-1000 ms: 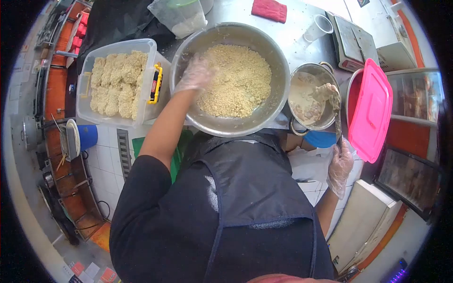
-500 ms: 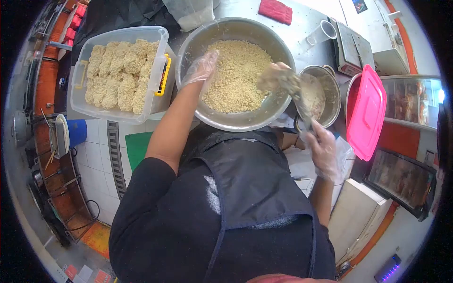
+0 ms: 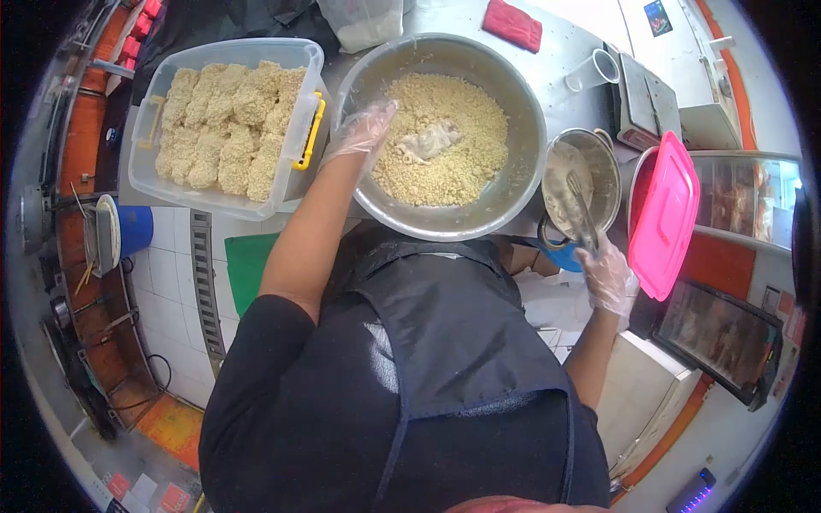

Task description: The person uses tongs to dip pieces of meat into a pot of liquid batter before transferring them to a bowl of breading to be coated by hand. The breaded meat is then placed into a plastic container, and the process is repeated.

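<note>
A wide metal bowl [image 3: 524, 128] of pale crumbs [image 3: 470, 111] stands in front of me. On the crumbs lies a wet, batter-covered piece of food [image 3: 430, 141], its kind hidden by the coating. At the bowl's left side is my left hand [image 3: 366, 132], in a clear plastic glove, fingers stretched over the crumbs and holding nothing. My gloved right hand [image 3: 607, 272] grips metal tongs [image 3: 584, 209], whose far end dips into the pale batter [image 3: 560, 190] of a metal pot [image 3: 609, 179].
To the left, a clear plastic bin [image 3: 295, 175] holds several crumb-coated pieces [image 3: 227, 120]. A pink lid [image 3: 665, 218] leans at the right. Behind are a folded red cloth [image 3: 513, 24], a clear cup [image 3: 592, 70], a scale [image 3: 646, 98] and a plastic bag [image 3: 366, 21].
The tongs have moved right, from the bowl's edge into the pot, with my right hand. The battered piece now shows on the crumbs. My left hand stays at the bowl's left side.
</note>
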Tool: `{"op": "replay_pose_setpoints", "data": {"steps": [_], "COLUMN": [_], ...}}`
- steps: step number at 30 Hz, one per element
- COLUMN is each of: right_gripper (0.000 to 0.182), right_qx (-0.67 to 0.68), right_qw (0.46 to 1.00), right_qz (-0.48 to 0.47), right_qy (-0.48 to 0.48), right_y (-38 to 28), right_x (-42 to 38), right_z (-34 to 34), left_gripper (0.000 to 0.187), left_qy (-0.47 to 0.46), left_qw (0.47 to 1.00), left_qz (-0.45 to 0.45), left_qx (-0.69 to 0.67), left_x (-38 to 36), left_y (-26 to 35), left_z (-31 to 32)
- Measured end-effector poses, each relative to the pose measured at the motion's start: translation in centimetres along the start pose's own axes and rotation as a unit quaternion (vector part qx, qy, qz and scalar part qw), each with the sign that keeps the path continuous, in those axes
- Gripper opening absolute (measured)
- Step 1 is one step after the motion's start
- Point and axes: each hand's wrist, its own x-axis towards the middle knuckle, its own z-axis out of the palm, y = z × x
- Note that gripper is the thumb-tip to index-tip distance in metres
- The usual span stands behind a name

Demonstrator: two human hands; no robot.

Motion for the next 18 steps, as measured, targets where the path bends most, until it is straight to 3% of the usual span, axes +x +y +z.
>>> {"op": "replay_pose_setpoints", "data": {"steps": [2, 4, 6, 8, 10, 12, 13, 15, 17, 18], "right_gripper": [0.057, 0.052, 0.043, 0.037, 0.042, 0.044, 0.044, 0.051, 0.056, 0.052], "right_qx": [-0.041, 0.063, 0.159, 0.159, 0.173, 0.092, 0.093, -0.058, -0.138, 0.010], "right_qw": [0.998, 0.933, 0.908, 0.911, 0.890, 0.903, 0.903, 0.981, 0.955, 0.982], "right_qz": [-0.021, -0.263, -0.336, -0.352, -0.392, -0.343, -0.346, -0.187, -0.249, -0.164], "right_qy": [0.032, 0.238, 0.194, 0.143, 0.159, 0.239, 0.237, -0.017, -0.084, -0.097], "right_y": [0.0, -2.0, -7.2, -11.5, -14.9, -18.3, -19.2, -20.8, -19.5, -19.1], "right_x": [2.0, 4.3, 5.9, 9.5, 16.4, 22.6, 21.9, 19.6, 18.8, 16.6], "right_z": [2.0, 2.5, 0.6, 1.2, 5.8, 12.0, 11.9, 11.0, 15.2, 16.4], "left_gripper": [0.071, 0.075, 0.071, 0.069, 0.069, 0.066, 0.063, 0.061, 0.059, 0.057], "left_qy": [-0.048, -0.087, -0.099, -0.108, -0.127, -0.160, -0.188, -0.194, -0.216, -0.230], "left_qw": [0.998, 0.992, 0.978, 0.966, 0.965, 0.965, 0.966, 0.971, 0.970, 0.962], "left_qz": [-0.003, 0.000, -0.003, -0.004, -0.008, -0.016, -0.020, -0.055, -0.113, -0.145], "left_qx": [0.043, 0.090, 0.182, 0.235, 0.230, 0.207, 0.178, 0.126, 0.028, -0.022], "left_x": [0.0, 0.2, -0.9, -0.6, 0.5, -0.7, -1.0, -2.5, -5.3, -7.3], "left_y": [-0.3, 0.5, 2.0, 2.2, 1.0, 2.4, 3.1, 2.9, 2.2, 1.6], "left_z": [-0.6, -1.3, -1.7, -1.5, -0.6, -1.3, -1.3, 0.6, 4.2, 6.2]}}
